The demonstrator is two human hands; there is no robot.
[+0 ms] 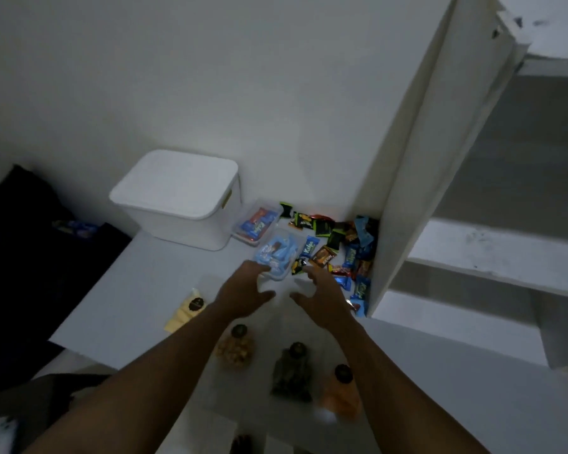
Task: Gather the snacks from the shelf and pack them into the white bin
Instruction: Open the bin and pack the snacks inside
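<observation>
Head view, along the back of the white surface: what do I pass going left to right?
Dark fabric item → white bin, lid on → clear tray of snack bars → loose snack packets → white shelf panel.

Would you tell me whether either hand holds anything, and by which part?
Nothing is held: the left hand is open at the near edge of the clear tub, the right hand open beside it.
</observation>
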